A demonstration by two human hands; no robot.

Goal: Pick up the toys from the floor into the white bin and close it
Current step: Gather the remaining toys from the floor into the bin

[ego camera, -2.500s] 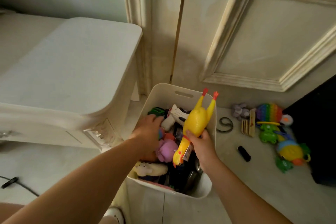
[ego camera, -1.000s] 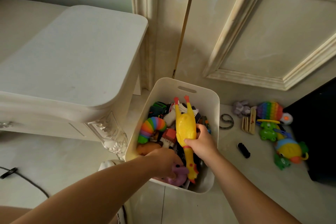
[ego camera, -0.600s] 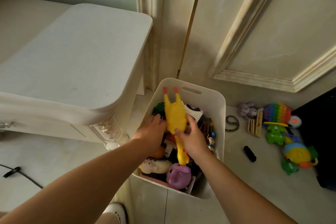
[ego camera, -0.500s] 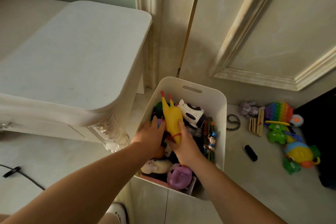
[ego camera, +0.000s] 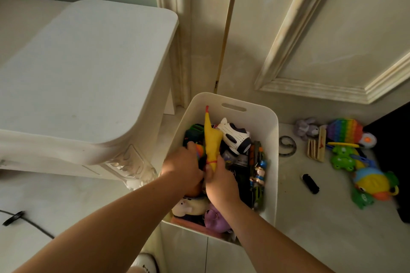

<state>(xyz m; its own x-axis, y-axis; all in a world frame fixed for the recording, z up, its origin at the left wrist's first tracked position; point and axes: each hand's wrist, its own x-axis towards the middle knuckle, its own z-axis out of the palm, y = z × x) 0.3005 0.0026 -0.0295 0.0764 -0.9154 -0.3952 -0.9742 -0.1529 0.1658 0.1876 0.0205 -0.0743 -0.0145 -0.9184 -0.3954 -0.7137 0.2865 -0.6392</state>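
The white bin stands open on the floor, packed with several toys. A yellow rubber chicken stands in it, legs pointing up. My right hand grips the chicken near its neck, low in the bin. My left hand is inside the bin beside it, fingers among the toys next to a rainbow-coloured toy; what it holds is hidden. A white and black toy lies at the bin's far end. No lid is in view.
Several toys lie on the floor right of the bin: a grey plush, a rainbow pop toy, green frogs, a colourful fish, a black cylinder, a dark ring. A white table stands left.
My right hand has turned the chicken legs-up and pushed it down into the bin. My left hand moved in among the toys beside it.
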